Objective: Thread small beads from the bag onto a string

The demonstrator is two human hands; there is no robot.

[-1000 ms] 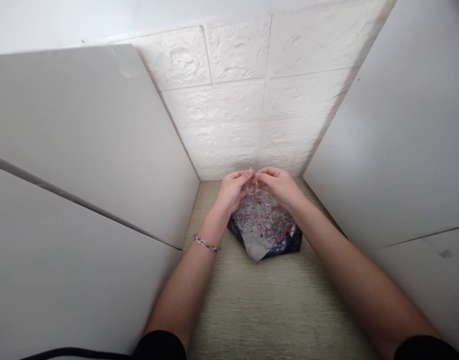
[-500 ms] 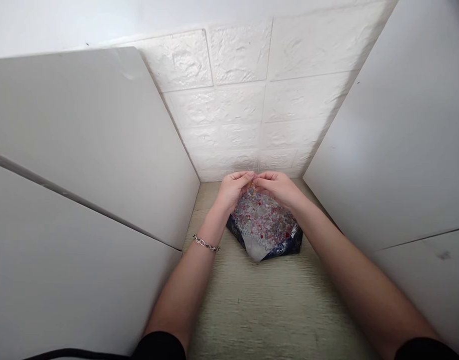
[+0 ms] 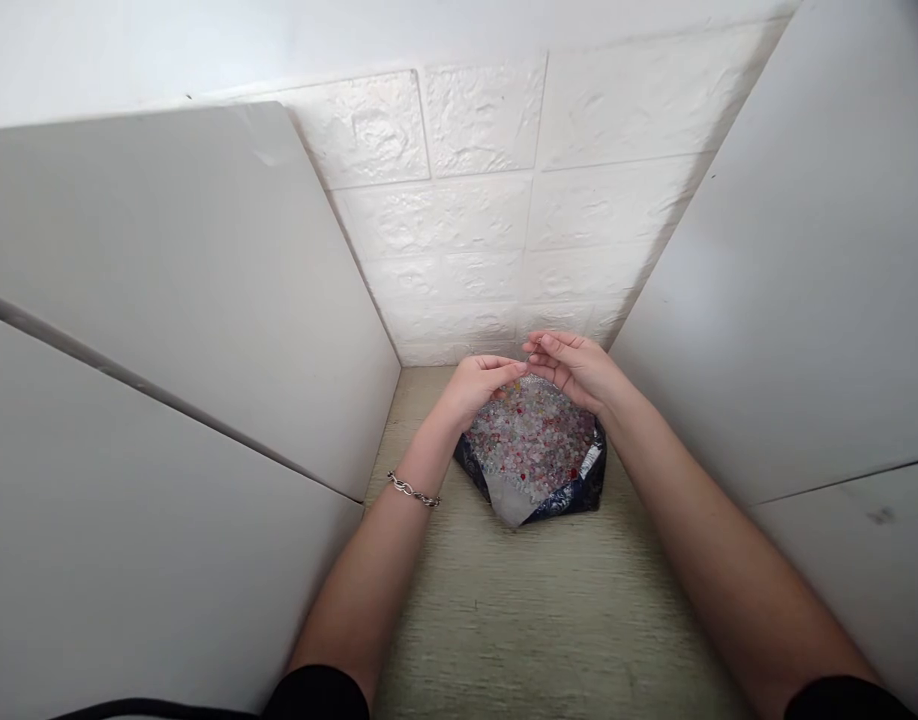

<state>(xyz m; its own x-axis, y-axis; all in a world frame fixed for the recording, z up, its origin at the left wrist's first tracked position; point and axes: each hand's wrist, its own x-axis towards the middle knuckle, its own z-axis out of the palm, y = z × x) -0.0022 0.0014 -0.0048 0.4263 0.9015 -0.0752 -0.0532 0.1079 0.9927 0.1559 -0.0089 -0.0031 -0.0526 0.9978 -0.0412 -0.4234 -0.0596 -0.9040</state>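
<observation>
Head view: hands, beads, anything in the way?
Left hand, right hand: both pinched, anything held too small to tell. Beads heaped in dark blue bag. Hands hide part of its far edge.

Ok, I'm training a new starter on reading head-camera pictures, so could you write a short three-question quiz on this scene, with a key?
1. Multiple choice: what holds the small, mixed-colour beads?
A. A clear glass bowl
B. An open pouch with dark blue outer sides
C. A wooden box

2. True or false: the chain bracelet is worn on the right wrist.

3. Short answer: which sits higher in the picture, the left hand or the right hand?

Key:
1. B.
2. False; it is on the left wrist.
3. The right hand.
</observation>
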